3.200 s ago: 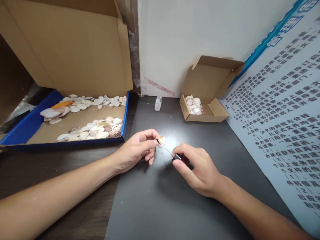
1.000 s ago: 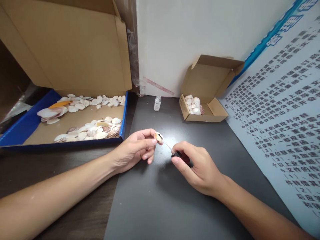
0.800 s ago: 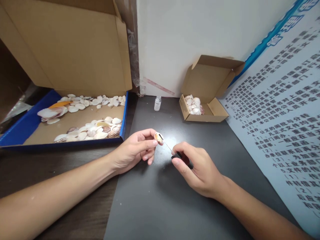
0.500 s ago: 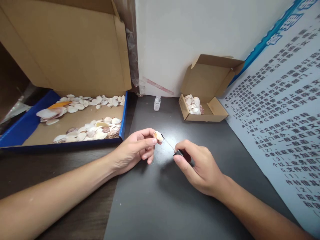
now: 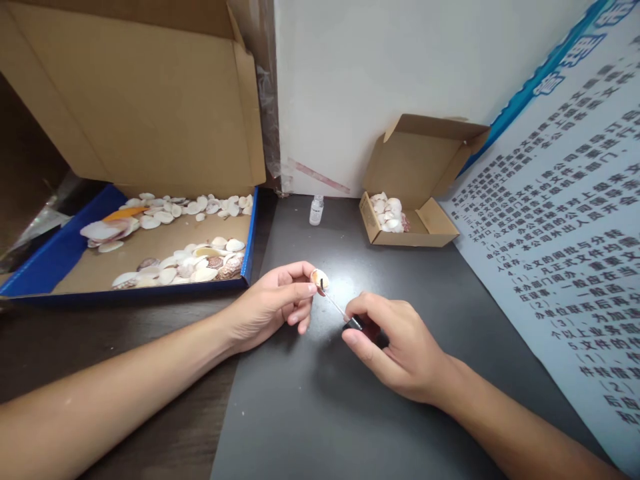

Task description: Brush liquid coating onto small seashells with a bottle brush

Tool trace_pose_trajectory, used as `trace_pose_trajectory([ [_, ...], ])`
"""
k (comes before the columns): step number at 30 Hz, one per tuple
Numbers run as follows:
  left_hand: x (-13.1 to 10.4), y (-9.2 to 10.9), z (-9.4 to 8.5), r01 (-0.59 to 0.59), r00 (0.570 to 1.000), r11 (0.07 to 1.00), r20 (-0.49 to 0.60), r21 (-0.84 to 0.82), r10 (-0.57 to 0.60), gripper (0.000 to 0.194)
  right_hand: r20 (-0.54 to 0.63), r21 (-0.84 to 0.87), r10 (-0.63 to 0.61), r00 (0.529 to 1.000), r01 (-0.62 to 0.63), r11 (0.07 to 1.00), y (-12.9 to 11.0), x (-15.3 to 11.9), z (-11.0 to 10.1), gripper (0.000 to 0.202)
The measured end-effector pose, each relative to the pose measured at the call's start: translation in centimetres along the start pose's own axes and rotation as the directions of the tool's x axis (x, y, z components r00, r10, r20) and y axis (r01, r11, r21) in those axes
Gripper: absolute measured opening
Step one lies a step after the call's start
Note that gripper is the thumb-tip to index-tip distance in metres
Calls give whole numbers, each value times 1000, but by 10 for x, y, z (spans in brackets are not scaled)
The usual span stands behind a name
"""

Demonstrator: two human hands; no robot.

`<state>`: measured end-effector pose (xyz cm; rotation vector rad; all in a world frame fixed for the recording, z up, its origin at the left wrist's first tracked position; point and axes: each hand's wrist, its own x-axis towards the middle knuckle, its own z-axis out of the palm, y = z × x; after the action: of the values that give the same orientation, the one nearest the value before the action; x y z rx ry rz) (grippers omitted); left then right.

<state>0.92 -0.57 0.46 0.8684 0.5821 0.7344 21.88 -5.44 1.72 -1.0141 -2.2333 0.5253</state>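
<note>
Between thumb and fingers, my left hand (image 5: 280,297) pinches a small white shell (image 5: 319,276) with an orange-brown patch, held above the grey mat. My right hand (image 5: 400,347) grips the black cap of a small applicator brush (image 5: 354,324). Its thin stem points up and left, and the dark tip lies against the shell's face. Farther back on the mat stands a small clear bottle (image 5: 316,211) with a white label and no cap on it.
To the left, a blue-sided box (image 5: 253,233) with a raised cardboard lid holds many shells in two groups. A smaller cardboard box (image 5: 420,238) with whitish shells stands back right, beside a printed sheet (image 5: 560,253). A white panel (image 5: 375,80) rises behind.
The brush tip has moved from the shell's right edge down onto its face. My right hand has shifted slightly down, and the shell has turned a little.
</note>
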Motion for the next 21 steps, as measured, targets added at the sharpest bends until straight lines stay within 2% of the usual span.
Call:
trace_pose_trajectory([
  [9, 0, 0, 5, 11, 1000, 1000, -28, 21, -11, 14, 57, 48, 40, 998, -43, 998, 1, 2, -3, 11],
  [16, -1, 1, 6, 18, 999, 998, -43, 62, -15, 18, -42, -8, 110, 993, -110, 994, 0, 2, -4, 17],
  [21, -1, 1, 7, 4, 999, 998, -49, 70, -1, 20, -33, 39, 92, 995, -91, 995, 1, 1, -4, 18],
])
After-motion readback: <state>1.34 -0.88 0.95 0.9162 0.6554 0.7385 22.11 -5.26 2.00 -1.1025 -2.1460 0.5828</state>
